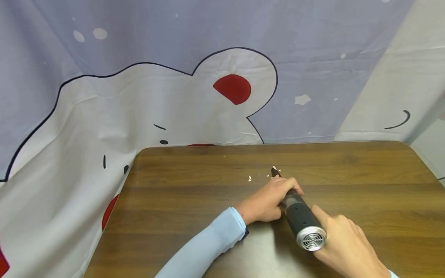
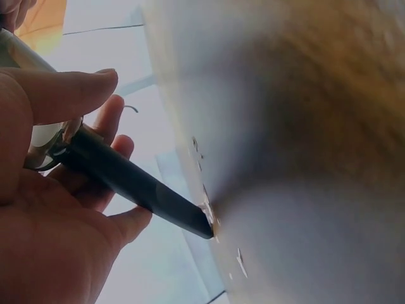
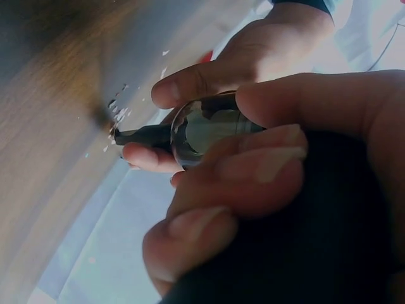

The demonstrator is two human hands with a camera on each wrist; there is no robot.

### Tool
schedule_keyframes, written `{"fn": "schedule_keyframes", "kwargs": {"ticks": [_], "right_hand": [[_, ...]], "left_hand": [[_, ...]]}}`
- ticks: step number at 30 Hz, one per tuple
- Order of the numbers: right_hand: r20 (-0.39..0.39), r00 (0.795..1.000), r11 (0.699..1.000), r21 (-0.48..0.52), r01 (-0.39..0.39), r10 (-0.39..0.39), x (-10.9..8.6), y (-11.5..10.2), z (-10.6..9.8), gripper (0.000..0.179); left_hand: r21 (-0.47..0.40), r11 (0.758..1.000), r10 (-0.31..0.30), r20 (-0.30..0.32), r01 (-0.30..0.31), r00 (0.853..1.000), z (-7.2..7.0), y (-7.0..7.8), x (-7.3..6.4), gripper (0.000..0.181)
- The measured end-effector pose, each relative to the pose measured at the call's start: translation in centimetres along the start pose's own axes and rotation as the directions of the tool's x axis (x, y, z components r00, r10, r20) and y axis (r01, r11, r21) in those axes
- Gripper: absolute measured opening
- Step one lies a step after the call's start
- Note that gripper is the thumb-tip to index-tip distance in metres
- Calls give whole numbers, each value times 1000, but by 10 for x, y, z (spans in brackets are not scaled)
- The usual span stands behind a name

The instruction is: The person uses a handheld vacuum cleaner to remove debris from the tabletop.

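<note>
A black handheld vacuum cleaner (image 1: pixel 301 216) with a silver vented end slants over the wooden table. My right hand (image 1: pixel 344 239) grips its body; in the right wrist view the fingers (image 3: pixel 253 168) curl round the dark casing. Farther forward, my left hand (image 1: pixel 267 199) holds the front near the clear dust cup (image 3: pixel 212 132). Its thumb (image 2: pixel 69 92) lies on the near side, with other fingers behind. The narrow black nozzle (image 2: pixel 139 183) points down, its tip at the tabletop among small pale scraps (image 3: pixel 120 114). Another scrap (image 1: pixel 249 178) lies to the left of the tip.
The brown wooden table (image 1: pixel 174 197) has rounded far corners. Behind it and along its left side hangs a patterned cloth (image 1: pixel 156 96) in white and lilac-grey with red patches. A pale surface (image 1: pixel 431 143) stands beyond the right edge.
</note>
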State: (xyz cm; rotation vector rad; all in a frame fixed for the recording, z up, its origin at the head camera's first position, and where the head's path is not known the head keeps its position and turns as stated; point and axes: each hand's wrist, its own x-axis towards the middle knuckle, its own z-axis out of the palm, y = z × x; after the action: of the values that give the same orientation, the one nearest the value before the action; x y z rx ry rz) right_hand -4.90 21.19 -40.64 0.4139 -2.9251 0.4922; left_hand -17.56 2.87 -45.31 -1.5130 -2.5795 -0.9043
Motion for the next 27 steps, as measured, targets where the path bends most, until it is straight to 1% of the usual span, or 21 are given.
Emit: {"fn": "schedule_keyframes", "kwargs": {"ticks": [7,13,19,27], "right_hand": [[10,1000,1000,-13,5,-5,-4,0,-3,37],[23,1000,1000,-10,-2,2,-9,-2,-8,37],[89,995,999,4,-40,40,-15,-3,-15,43],[183,980,996,9,-85,82,-21,-5,-20,46]], "left_hand": [[-11,1000,10,1,-10,1000,2,5,-2,67],[-13,1000,25,-9,-26,1000,2,12,-4,67],[-13,999,37,-11,-37,999,3,20,-6,71],[-25,998,52,-15,-52,999,2,28,-11,71]]}}
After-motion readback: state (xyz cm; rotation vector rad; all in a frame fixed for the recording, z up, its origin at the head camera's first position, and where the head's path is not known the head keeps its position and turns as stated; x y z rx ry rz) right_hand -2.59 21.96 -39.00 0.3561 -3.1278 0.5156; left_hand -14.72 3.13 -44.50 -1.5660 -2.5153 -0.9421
